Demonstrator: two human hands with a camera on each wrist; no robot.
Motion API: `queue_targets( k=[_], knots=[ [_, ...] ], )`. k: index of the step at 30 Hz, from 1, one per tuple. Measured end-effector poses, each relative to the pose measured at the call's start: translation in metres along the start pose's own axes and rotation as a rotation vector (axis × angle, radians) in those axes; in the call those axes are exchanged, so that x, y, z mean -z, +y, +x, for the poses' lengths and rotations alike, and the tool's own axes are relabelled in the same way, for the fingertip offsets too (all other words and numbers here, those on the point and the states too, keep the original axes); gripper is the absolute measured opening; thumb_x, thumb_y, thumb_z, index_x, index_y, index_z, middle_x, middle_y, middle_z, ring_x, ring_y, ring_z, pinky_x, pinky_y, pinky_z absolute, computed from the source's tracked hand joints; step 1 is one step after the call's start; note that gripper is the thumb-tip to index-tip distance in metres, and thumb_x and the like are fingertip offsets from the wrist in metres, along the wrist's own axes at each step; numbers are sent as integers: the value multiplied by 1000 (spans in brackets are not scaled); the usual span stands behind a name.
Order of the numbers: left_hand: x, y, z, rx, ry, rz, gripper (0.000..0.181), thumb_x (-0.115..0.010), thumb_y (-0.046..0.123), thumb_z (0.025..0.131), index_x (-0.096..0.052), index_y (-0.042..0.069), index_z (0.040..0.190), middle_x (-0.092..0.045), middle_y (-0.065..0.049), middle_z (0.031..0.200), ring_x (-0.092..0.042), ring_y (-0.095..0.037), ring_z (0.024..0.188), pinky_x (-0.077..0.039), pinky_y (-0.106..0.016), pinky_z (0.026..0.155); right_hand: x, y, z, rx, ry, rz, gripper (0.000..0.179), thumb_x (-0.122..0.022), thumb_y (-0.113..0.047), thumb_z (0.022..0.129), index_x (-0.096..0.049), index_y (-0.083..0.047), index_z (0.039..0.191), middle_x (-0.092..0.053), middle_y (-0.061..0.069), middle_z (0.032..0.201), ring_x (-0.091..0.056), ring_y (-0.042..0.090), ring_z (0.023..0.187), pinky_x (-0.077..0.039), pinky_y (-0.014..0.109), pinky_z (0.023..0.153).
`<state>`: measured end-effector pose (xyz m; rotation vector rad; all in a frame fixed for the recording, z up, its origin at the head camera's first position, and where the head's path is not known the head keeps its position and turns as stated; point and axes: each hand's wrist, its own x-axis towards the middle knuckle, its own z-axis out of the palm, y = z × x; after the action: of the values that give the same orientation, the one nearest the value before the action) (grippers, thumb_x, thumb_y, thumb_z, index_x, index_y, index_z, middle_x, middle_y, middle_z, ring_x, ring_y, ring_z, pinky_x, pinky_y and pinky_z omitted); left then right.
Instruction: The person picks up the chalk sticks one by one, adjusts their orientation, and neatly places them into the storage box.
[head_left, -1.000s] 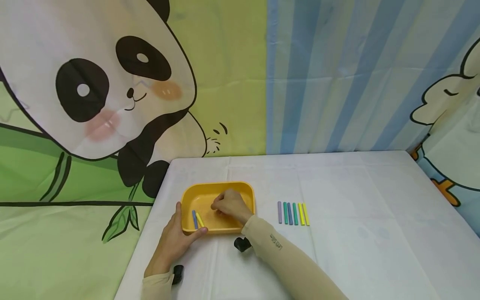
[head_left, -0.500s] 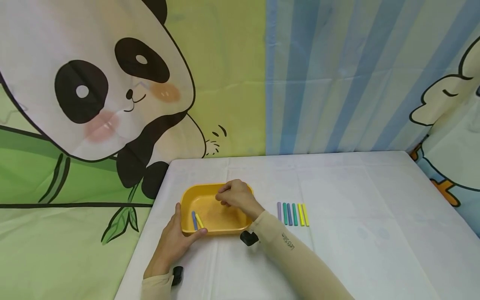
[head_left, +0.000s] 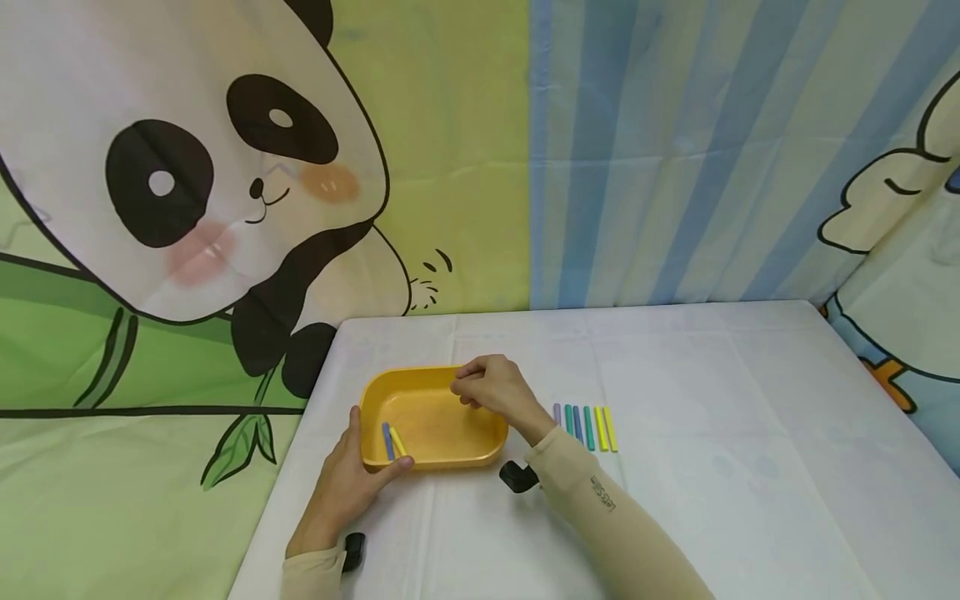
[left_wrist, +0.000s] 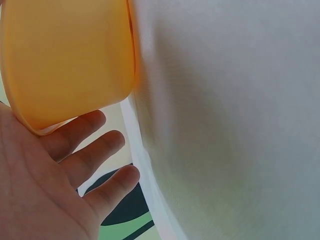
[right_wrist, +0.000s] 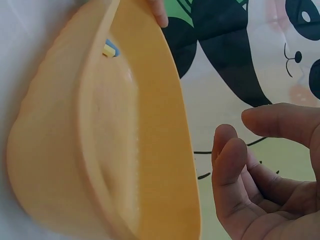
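Note:
A yellow tray (head_left: 435, 454) sits on the white-covered table in the head view. My left hand (head_left: 348, 492) rests against its near-left corner, thumb along the front rim; in the left wrist view the fingers (left_wrist: 95, 160) are spread and fairly straight beneath the tray. Inside, at the near left, lie a blue stick (head_left: 387, 442) and a yellow stick (head_left: 398, 442), chalk-like in shape. My right hand (head_left: 498, 392) hovers over the tray's right rim. Its fingers are loosely bent, and the right wrist view shows a gap between thumb and fingertips with nothing held.
To the tray's right, several similar sticks (head_left: 590, 429) stand side by side in a row: purple, green, blue and yellow. My right forearm (head_left: 600, 508) crosses just in front of them. A patterned curtain (head_left: 630, 150) hangs behind the table's far edge.
My right hand has risen from inside the tray and moved right to its right rim. The left hand and the two sticks in the tray have stayed in place.

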<state>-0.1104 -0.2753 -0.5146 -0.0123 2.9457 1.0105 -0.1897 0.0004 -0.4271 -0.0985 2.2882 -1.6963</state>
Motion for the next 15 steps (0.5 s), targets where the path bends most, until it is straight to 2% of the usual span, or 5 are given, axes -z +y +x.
queue_targets(
  k=[6, 11, 15],
  knots=[
    [-1, 0, 0, 14, -7, -10, 134, -74, 72, 76, 13, 18, 162, -20, -24, 164, -29, -43, 146, -28, -61, 115, 12, 3, -9, 11, 18, 15, 23, -77, -19, 90, -72, -6, 108, -75, 6, 92, -70, 19, 76, -61, 37, 76],
    [-1, -2, 1, -5, 6, -11, 134, -74, 73, 76, 12, 19, 162, -21, -23, 164, -31, -42, 146, -29, -61, 115, 24, 8, -14, 19, 43, 19, 27, -76, -19, 90, -71, -5, 112, -75, 7, 95, -70, 20, 77, -61, 35, 74],
    [-2, -4, 1, -12, 8, -12, 133, -74, 73, 76, 12, 19, 162, -21, -23, 164, -31, -42, 146, -29, -60, 115, 32, 15, -16, 6, 67, 23, 26, -77, -19, 89, -72, -6, 111, -74, 8, 95, -70, 21, 78, -60, 39, 77]
  ],
)
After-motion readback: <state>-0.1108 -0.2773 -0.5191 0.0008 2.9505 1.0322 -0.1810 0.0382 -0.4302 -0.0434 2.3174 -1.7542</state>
